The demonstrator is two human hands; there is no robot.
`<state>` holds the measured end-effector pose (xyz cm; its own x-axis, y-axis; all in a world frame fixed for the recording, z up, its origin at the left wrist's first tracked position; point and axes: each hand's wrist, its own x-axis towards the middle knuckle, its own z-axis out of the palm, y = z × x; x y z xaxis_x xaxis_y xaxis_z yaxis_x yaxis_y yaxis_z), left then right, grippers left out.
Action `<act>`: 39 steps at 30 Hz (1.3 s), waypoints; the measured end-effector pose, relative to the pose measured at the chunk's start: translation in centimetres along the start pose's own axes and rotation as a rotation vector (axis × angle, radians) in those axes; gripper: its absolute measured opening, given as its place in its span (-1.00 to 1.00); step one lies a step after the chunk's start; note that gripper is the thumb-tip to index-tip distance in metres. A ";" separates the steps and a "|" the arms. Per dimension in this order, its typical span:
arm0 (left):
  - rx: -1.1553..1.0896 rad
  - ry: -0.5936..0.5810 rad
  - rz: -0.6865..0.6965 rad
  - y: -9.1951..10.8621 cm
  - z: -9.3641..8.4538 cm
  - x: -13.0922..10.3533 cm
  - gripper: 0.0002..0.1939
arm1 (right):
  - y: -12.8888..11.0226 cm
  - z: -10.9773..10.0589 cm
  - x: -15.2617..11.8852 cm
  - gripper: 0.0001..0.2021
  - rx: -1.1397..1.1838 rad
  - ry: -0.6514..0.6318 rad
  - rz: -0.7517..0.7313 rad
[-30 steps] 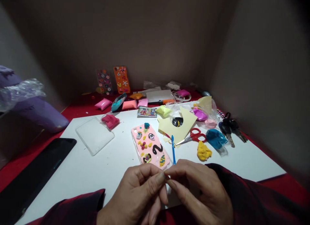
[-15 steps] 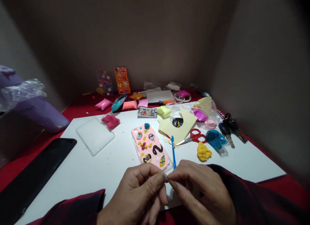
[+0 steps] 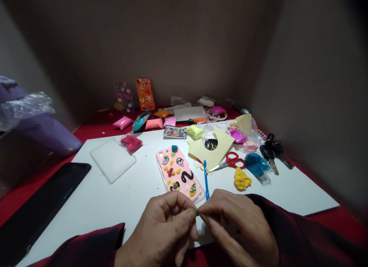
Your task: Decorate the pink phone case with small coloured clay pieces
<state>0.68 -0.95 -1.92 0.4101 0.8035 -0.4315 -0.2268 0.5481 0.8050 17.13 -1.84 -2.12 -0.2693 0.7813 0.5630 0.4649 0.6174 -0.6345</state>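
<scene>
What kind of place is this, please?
Probably a small craft corner: the white board holds a decorated pink phone case, red-handled scissors and a lump of yellow clay.

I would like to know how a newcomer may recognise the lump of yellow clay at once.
On the right half of the white board, find the scissors with red handles. The yellow clay lies just on the near side of those handles. It is a bare, uneven lump, while the blue clay beside it sits in clear wrapping.
</scene>
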 end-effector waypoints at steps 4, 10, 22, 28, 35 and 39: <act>0.040 0.001 0.009 -0.1 -0.2 0.0 -0.72 | 0.1 0.0 -0.5 -0.87 -0.024 -0.034 0.025; 0.035 0.011 -0.005 0.0 -0.1 -0.2 -0.71 | 0.1 0.0 -0.7 -0.87 -0.058 0.004 0.034; 0.122 0.096 -0.060 0.6 0.7 -0.1 -0.58 | -0.2 1.1 -0.9 -0.83 0.043 0.096 0.080; 0.077 0.100 -0.047 1.5 1.1 -0.3 -0.61 | 0.3 0.0 -1.0 -0.87 -0.066 -0.042 0.073; -0.012 -0.023 -0.010 1.6 0.6 0.0 -0.69 | 0.1 0.2 -0.7 -0.88 -0.045 0.026 0.089; -0.056 -0.063 -0.004 1.4 0.1 0.0 -0.82 | 0.1 0.1 -0.6 -0.88 -0.024 0.034 0.106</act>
<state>0.48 -0.19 -0.74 0.4658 0.7858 -0.4069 -0.2734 0.5651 0.7784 17.20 -2.26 -2.57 -0.1893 0.8384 0.5111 0.5095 0.5288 -0.6788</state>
